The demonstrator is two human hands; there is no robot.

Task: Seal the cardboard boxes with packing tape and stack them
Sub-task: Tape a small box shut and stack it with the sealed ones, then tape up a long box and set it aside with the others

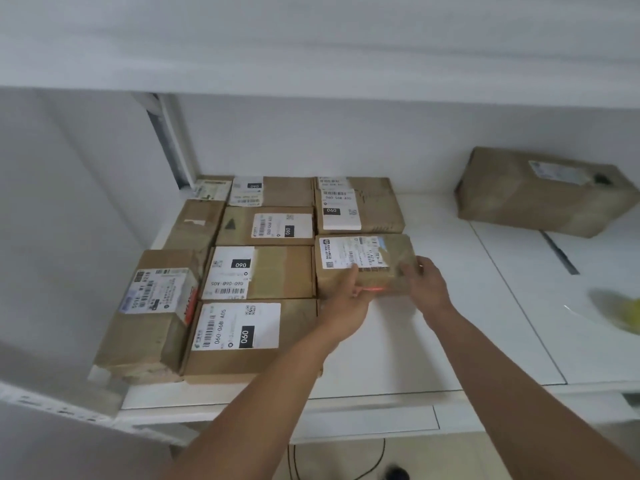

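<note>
White surface carries taped brown cardboard boxes; both hands clasp one small labelled box, best nudged flush against its neighbours.

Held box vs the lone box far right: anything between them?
Nothing: in the head view, bare white tabletop separates the held box, under both hands, from the lone box.

"060" on front box label

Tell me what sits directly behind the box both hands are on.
Behind the held box, another taped cardboard box with white shipping labels sits against it, near the wall. The left hand and right hand cover the held box's near edge. What is inside either box is hidden.
</note>
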